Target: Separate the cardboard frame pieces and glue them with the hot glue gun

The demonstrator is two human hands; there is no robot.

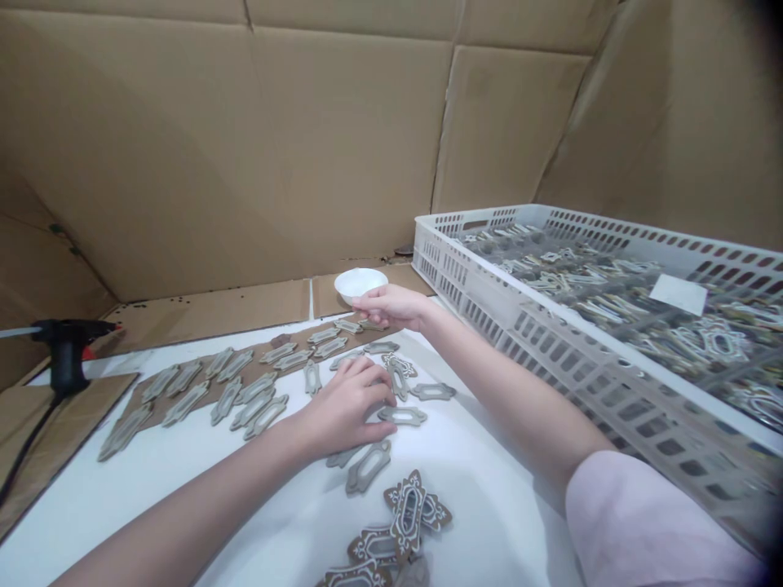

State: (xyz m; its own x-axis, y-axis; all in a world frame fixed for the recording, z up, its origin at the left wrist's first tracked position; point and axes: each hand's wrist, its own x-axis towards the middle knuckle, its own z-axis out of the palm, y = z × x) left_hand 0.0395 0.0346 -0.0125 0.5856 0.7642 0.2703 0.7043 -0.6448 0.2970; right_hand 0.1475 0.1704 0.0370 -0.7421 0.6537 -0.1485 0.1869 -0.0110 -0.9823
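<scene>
My right hand (388, 306) reaches to the back of the table and pinches the rim of a small white bowl (360, 281), thumb and fingers closed on its near edge. My left hand (355, 401) rests low over the white tabletop (483, 456), thumb apart from its fingers. Around it lie plain grey-brown frame-shaped pieces with slotted centres, one plain piece (402, 417) by its thumb and fingertips. What lies beneath the left palm is hidden. Nearer to me is a loose pile of brown pieces with white scrollwork, topped by a patterned piece (408, 514).
A white plastic crate (489, 285) on the right holds many patterned pieces and a paper slip (679, 294). Rows of plain pieces lie on a cardboard strip (205, 399) at left. A black glue gun (67, 359) stands far left. Cardboard walls (342, 139) enclose the back.
</scene>
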